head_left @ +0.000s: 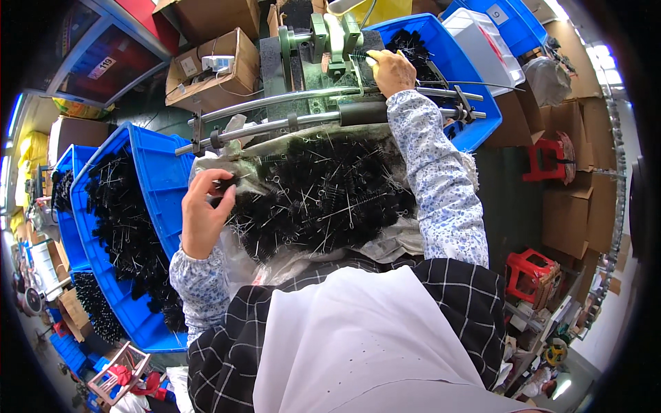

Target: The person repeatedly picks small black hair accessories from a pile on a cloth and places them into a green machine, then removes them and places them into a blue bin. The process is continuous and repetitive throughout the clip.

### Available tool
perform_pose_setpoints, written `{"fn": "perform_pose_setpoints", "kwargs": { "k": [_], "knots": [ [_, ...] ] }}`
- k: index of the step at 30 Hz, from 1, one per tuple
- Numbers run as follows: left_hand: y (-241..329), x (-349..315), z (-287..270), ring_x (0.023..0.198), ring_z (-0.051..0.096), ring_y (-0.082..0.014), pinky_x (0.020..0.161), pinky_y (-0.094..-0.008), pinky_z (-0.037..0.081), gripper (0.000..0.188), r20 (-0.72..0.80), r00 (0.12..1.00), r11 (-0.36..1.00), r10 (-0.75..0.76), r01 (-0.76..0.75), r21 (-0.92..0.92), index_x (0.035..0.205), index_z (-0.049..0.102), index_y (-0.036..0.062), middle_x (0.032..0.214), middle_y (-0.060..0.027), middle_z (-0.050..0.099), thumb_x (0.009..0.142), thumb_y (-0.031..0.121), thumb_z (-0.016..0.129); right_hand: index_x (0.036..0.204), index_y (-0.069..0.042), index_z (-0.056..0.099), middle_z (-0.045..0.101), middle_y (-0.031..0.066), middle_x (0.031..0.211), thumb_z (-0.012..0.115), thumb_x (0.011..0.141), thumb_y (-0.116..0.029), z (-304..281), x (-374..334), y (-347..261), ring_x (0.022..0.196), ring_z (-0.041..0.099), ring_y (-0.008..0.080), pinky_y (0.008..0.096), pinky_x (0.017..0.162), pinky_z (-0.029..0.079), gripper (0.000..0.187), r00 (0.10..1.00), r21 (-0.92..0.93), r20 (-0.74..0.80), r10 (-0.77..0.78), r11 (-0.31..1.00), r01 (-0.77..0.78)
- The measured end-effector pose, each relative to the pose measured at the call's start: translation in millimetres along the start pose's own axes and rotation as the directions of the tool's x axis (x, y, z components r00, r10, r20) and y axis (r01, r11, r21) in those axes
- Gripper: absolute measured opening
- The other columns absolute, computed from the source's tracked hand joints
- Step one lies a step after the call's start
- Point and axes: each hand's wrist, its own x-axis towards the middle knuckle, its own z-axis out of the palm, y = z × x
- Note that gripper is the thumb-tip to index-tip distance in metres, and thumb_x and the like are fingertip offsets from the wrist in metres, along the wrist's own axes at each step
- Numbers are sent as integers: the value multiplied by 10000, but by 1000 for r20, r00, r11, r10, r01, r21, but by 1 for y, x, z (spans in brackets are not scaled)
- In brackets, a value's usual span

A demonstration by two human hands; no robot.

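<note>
brush pile [323,193] on lap sheet, just below green machine [323,41]. your left hand [201,217] pinches one brush at pile edge. right hand [391,69] grips brush at machine; fingers near head, snag risk.

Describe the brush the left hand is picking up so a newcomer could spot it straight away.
Start at the heap of black twisted-wire brushes on the grey sheet in front of the person. At its left edge, beside the big blue bin, the left hand pinches one black brush. Unlike its neighbours lying loose, it sits between fingertips.
</note>
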Motion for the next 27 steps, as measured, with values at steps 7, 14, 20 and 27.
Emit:
{"fn": "perform_pose_setpoints", "kwargs": {
  "k": [7,14,20,27],
  "knots": [
    [10,1,-6,773,509,-127,706,-239,414,198,-113,993,994,24,-37,-107,925,579,24,914,-42,578,737,-19,627,1025,-182,637,597,28,963,593,796,-283,9,9,8,895,546,214,369,801,414,254,997,-48,24,-79,996,81],
    [4,-2,-9,906,542,-132,794,-247,428,215,-167,985,985,36,-63,-159,954,566,6,973,-62,580,751,-42,620,1058,-113,600,614,104,973,587,757,-274,-1,-13,15,997,544,263,430,801,407,342,995,-24,-4,96,995,-97],
    [9,2,-5,944,546,-153,850,-263,425,216,-212,974,961,78,-131,-245,972,557,-4,1024,-84,563,769,-46,615,836,-82,621,637,106,799,542,752,-201,15,-6,-15,756,617,277,425,681,452,166,995,134,-89,41,991,-29],
    [17,2,1,1010,539,-175,901,-278,411,239,-188,978,914,88,-155,-375,1018,544,-8,1077,-116,557,789,-57,590,965,-118,639,648,97,847,539,769,-274,4,-3,-46,859,606,258,423,703,433,269,997,20,40,67,998,-67]
  ]
}}
